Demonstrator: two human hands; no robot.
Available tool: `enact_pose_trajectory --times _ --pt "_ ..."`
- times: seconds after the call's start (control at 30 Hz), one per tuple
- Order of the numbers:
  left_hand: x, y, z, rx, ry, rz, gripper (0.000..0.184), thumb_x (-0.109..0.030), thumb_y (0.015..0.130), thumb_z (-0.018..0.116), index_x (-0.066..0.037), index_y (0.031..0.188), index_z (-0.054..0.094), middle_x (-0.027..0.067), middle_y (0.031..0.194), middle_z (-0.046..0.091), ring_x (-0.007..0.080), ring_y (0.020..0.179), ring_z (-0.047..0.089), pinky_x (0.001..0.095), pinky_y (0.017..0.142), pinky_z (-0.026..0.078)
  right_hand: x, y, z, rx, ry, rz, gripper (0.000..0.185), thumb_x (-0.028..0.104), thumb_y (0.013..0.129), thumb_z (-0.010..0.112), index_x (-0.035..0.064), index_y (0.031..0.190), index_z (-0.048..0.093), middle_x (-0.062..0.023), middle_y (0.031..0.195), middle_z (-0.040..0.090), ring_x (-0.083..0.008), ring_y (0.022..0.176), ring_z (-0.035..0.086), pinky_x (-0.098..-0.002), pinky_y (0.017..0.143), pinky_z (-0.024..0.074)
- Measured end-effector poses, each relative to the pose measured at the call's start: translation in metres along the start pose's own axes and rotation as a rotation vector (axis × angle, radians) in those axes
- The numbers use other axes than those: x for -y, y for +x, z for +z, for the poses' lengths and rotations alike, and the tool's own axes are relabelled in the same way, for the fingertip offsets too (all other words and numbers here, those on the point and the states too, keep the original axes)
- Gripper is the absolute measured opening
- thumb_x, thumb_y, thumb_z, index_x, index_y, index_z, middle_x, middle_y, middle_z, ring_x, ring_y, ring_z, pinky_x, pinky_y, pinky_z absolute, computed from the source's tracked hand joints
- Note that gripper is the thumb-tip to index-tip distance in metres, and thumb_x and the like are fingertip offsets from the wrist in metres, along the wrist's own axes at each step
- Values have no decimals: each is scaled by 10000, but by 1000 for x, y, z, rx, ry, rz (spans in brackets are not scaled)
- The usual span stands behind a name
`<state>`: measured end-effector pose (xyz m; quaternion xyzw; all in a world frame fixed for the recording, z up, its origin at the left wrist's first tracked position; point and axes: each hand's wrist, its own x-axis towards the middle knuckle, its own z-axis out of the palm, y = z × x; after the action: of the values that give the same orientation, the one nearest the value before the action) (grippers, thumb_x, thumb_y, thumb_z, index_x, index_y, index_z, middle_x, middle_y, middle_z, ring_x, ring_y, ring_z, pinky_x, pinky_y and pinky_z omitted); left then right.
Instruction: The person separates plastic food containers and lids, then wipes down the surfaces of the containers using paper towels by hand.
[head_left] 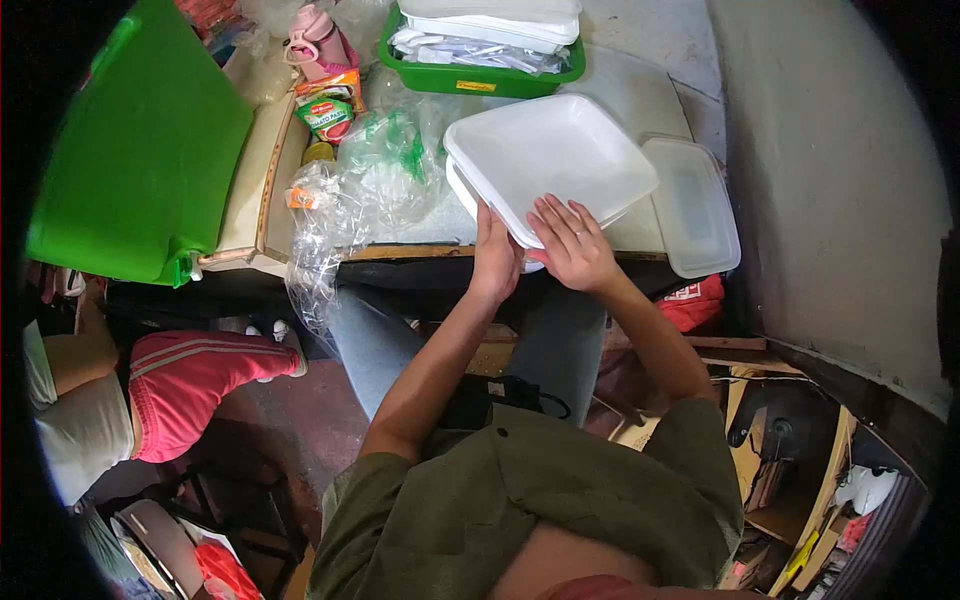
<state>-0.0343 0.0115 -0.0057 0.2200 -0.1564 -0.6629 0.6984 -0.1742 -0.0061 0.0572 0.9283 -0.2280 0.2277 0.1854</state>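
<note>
A white rectangular plastic container (pixel 550 135) sits tilted at the table's front edge, with another white rim (pixel 463 190) showing beneath it. My left hand (pixel 496 256) is closed on its near left corner, fingers pressed along the outer side. Over the near rim lies my right hand (pixel 572 245), its fingers reaching inside and its thumb low at the outer edge. A ring is on one of its fingers. Just to the right, a translucent flat lid (pixel 693 205) rests on the table.
Behind stands a green basket (pixel 480 82) holding white containers and plastic packs. Clear plastic bags (pixel 385 170), a tomato paste pouch (pixel 328 118) and a pink bottle (pixel 320 42) are on the left. A large green bin (pixel 140 150) stands further left. Another person's pink shorts (pixel 200 385) show below.
</note>
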Motion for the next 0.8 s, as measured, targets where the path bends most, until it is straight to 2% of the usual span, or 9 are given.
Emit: enact_pose_trajectory --times 0.07,0.17,0.47,0.53,0.57,0.63,0.73,0.77,0.8 --pt "0 1 -2 17 8 3 545 -274 1026 344 -130 1482 84 127 1371 380 228 1233 435 368 1030 381 -1 -2 13 -74 15 25 498 359 814 639 26 1181 588 -170 1196 585 -307 1139 556 -489 935 414" --pt "2 2 -3 -29 -2 14 532 -268 1029 331 -133 1482 87 126 1362 389 226 1225 441 370 1028 385 1 -2 21 -131 13 46 486 374 814 633 34 1161 594 -160 1170 595 -292 1117 563 -492 922 401" --pt "-3 3 0 -24 9 -18 532 -310 1026 332 -133 1473 103 121 1364 382 236 1229 438 382 1031 379 5 -2 28 -216 69 128 473 380 819 631 58 1163 589 -143 1231 563 -280 1141 540 -475 941 377" --pt "-7 6 2 42 -102 -93 554 -405 1012 325 -120 1459 165 123 1354 405 252 1241 431 391 1021 384 3 5 21 -205 113 134 473 375 817 636 61 1166 587 -143 1240 558 -280 1149 535 -467 939 378" --pt "-9 6 3 47 -104 -89 554 -405 1012 325 -120 1459 165 123 1354 405 252 1241 431 391 1021 384 1 8 16 -190 153 144 473 371 815 641 63 1170 586 -143 1250 552 -280 1158 529 -459 937 379" --pt "-22 0 11 165 -205 -164 612 -505 987 299 -97 1439 233 127 1363 419 264 1261 416 401 1032 368 -1 10 5 -180 167 114 469 362 821 642 66 1179 580 -144 1262 550 -281 1165 529 -448 934 379" --pt "-42 -14 19 81 -299 -179 650 -551 973 273 -79 1420 283 129 1386 412 272 1274 406 413 1047 346 11 8 -20 -139 186 39 455 353 832 641 74 1185 573 -149 1285 543 -281 1181 528 -426 928 380" --pt "-41 -14 14 63 -96 -5 694 -587 958 274 -72 1423 280 128 1408 391 282 1282 394 426 1066 316 19 4 -27 -113 191 -6 445 353 837 640 79 1181 572 -152 1297 539 -281 1190 528 -415 924 382" --pt "-52 -20 20 20 41 56 740 -626 939 272 -73 1430 272 130 1409 388 296 1284 388 431 1074 304 27 -2 -28 -110 194 -7 445 353 837 640 79 1181 572 -152 1297 539 -281 1190 528 -415 924 382"
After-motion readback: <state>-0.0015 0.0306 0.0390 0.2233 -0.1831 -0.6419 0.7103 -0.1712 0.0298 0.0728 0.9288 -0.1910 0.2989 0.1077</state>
